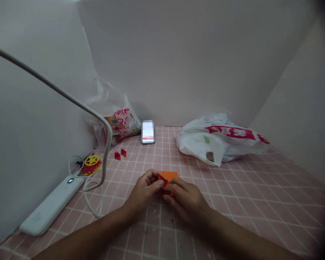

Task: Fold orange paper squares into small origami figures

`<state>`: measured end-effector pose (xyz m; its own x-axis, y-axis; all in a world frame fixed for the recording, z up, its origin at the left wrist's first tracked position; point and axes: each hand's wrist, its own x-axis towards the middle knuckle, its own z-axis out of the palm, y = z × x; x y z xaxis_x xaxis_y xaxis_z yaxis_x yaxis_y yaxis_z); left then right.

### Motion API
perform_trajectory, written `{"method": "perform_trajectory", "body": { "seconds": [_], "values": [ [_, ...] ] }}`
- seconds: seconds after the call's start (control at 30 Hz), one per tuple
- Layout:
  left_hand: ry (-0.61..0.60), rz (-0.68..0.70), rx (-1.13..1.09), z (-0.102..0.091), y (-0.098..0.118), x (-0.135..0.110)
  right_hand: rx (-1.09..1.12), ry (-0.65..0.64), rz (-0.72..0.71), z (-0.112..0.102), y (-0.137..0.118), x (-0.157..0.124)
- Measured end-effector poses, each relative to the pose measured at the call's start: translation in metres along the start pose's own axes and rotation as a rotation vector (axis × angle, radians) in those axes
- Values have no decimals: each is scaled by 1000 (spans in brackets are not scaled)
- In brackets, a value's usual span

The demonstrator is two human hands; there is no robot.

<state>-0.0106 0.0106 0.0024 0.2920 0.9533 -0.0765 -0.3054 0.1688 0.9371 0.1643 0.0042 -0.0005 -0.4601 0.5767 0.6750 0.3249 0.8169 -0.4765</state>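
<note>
Pinching a piece of orange paper from either side, the left hand and the right hand meet in the head view, low and near the middle, over a pink tabletop ruled with pale grid lines. The paper looks flat and matte, with a creased flap standing up between the fingers; the left thumb presses this fold, while the right fingers close on the near edge. Farther left lie two small, pointed red pieces. Beside a long, smooth white case with rounded edges sits a yellow cut-out, toothed like a gear, on red ones. At the back, a thin, see-through bag printed in red holds a brownish package. A crumpled white bag with a red band slumps on the right; its contents cannot be made out.
</note>
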Motion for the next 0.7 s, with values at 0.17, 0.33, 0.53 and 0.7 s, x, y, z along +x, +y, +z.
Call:
{"method": "perform_trajectory", "body": {
  "seconds": [0.17, 0.33, 0.53, 0.7],
  "values": [
    [-30, 8, 10, -2, 2, 3, 418, 109, 515, -4, 10, 6],
    [-45, -45, 14, -3, 3, 3, 890, -50, 819, 3, 19, 10],
    [-62, -118, 49, -1, 7, 2, 994, -61, 846, 5, 15, 11],
    [-86, -121, 97, -1, 6, 2, 900, -81, 829, 4, 14, 9]
  ]
}}
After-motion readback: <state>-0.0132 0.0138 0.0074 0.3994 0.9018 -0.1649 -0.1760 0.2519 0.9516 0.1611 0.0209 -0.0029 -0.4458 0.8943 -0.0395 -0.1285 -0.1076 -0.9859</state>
